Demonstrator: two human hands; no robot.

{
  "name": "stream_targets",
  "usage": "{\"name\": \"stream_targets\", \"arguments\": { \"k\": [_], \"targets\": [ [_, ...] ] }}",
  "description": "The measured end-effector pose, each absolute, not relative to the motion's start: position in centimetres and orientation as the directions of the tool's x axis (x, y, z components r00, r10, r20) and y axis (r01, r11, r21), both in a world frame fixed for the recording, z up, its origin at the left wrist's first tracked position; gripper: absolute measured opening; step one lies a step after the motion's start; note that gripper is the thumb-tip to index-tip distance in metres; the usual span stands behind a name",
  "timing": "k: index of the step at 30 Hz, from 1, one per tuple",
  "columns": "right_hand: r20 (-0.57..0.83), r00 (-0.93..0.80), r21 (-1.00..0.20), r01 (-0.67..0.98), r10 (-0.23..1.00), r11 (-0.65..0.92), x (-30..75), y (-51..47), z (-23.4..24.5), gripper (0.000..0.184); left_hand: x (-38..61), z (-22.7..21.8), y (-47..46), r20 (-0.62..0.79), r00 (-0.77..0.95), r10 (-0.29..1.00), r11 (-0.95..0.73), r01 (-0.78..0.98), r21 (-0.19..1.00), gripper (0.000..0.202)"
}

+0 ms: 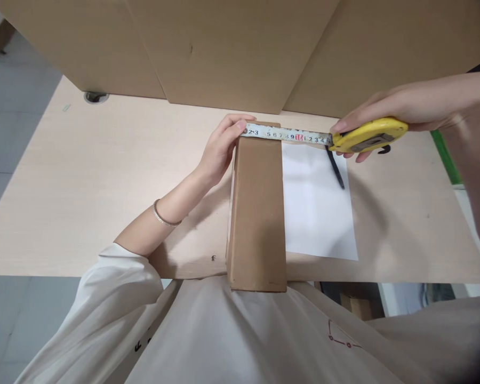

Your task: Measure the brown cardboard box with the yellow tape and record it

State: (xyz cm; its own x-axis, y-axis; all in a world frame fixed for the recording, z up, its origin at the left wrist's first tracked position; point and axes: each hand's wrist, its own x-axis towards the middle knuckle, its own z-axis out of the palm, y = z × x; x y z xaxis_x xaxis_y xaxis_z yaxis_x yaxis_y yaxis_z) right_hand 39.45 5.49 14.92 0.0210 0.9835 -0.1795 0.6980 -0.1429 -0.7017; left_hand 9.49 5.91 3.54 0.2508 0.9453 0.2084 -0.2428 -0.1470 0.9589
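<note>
A long brown cardboard box [260, 213] stands on the table, its near end against my shirt. Across its far end lies the extended blade of a tape measure [370, 136], which has a yellow case. My left hand [224, 146] pinches the blade's free end at the box's left edge, fingers behind the box. My right hand [384, 114] is wrapped around the yellow case, out to the right of the box. The red 10 mark on the blade sits just right of the box's right edge. Under the blade, a black pen [335, 168] rests on a white sheet of paper [318, 208].
Large cardboard panels [240, 53] rise along the table's back edge. A round cable hole [96, 97] is at the back left of the pale wooden table [84, 186]. Something green [448, 157] shows at the far right, partly behind my right arm.
</note>
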Motion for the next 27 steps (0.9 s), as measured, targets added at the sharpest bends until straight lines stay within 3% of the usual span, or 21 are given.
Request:
{"name": "stream_targets", "arguments": {
  "k": [4,8,10,13,17,27],
  "targets": [
    [-0.224,0.031,-0.693,0.698,0.974,-0.182,38.9,6.0,15.1,0.063,9.5,3.8,5.6,0.176,0.270,0.946,-0.101,-0.271,0.957,0.031],
    [-0.566,0.037,-0.525,0.755,0.824,-0.394,37.9,7.3,16.2,0.067,9.5,4.1,5.3,0.153,0.297,0.943,-0.055,-0.314,0.948,0.028],
    [-0.660,0.059,-0.431,0.787,0.749,-0.442,36.6,7.6,17.0,0.065,9.5,4.2,5.2,0.154,0.303,0.940,-0.048,-0.330,0.943,0.026],
    [-0.641,0.062,-0.420,0.805,0.765,-0.418,33.9,7.5,18.0,0.055,9.6,4.1,5.4,0.157,0.287,0.945,-0.056,-0.331,0.942,0.023],
    [-0.637,-0.045,-0.505,0.779,0.769,-0.372,30.9,7.5,18.4,0.041,9.6,4.0,5.5,0.152,0.262,0.953,-0.065,-0.314,0.947,0.022],
    [-0.641,-0.043,-0.560,0.709,0.767,-0.428,29.8,8.6,17.9,0.053,9.5,3.8,5.6,0.146,0.278,0.949,-0.068,-0.270,0.960,0.031]
  ]
}}
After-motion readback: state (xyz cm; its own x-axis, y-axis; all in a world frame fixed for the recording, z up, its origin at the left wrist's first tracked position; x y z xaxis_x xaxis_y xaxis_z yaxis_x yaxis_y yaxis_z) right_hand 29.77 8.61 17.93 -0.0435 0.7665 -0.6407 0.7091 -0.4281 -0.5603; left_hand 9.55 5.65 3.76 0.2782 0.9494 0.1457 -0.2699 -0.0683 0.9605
